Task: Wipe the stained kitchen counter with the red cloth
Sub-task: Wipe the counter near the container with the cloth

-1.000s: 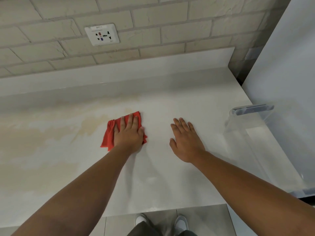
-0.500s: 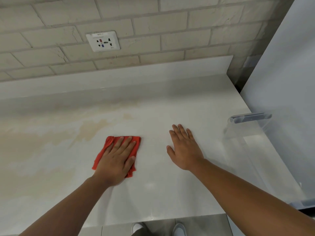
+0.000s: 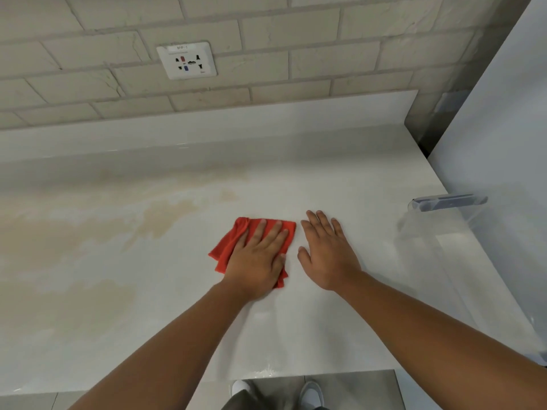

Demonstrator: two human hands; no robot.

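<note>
The red cloth point(image 3: 229, 247) lies flat on the white kitchen counter point(image 3: 340, 187), near its middle. My left hand point(image 3: 257, 261) presses down on the cloth with fingers spread, covering most of it. My right hand point(image 3: 327, 253) rests palm down on the bare counter just right of the cloth, holding nothing. Brownish stains point(image 3: 165, 217) spread over the counter's left half, from the backsplash down toward the front edge.
A wall socket point(image 3: 186, 60) sits in the brick wall above the white backsplash. A clear plastic container point(image 3: 450, 202) stands at the counter's right end beside a tall white appliance point(image 3: 503, 128). My shoes point(image 3: 309, 393) show on the floor below the counter's front edge.
My left hand slid the cloth toward me and then right, so it now lies close beside my right hand. The right hand stayed planted on the counter.
</note>
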